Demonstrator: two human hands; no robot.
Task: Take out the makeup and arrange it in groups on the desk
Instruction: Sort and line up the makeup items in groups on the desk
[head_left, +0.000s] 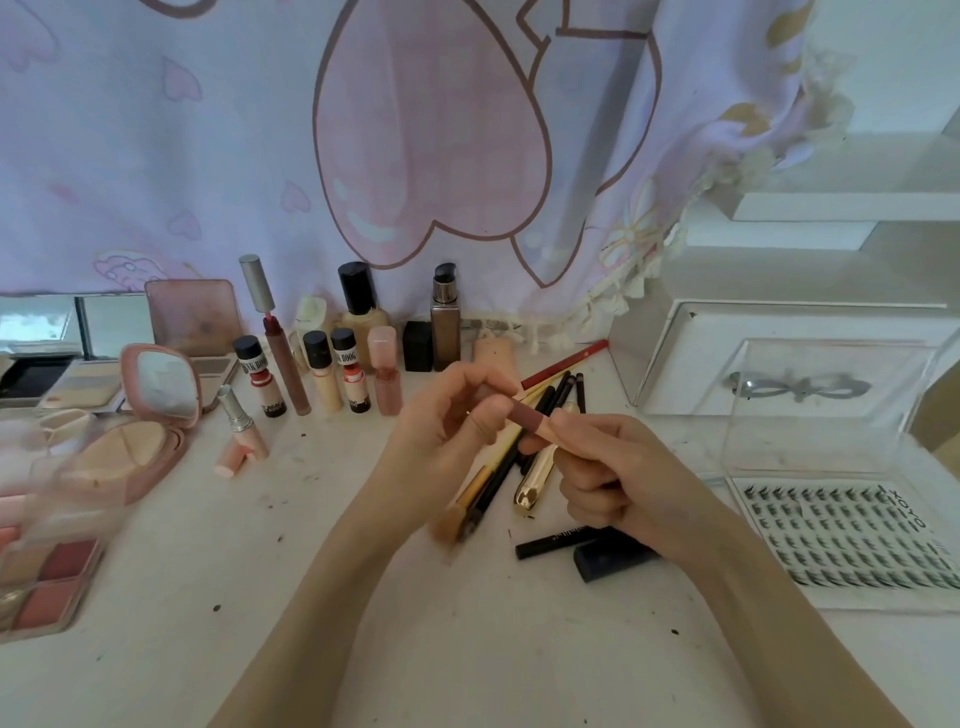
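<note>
Both hands, left hand (447, 415) and right hand (613, 473), pinch a pink lip pencil (530, 418) above the tabletop (363, 597) center, bottles (332, 364) grouped at 11 o'clock, pencils (519, 447) piled centrally, sorting seemingly mostly done.

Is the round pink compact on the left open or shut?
Open. The pink compact has its mirrored lid raised, and the powder pan below it is exposed.
</note>
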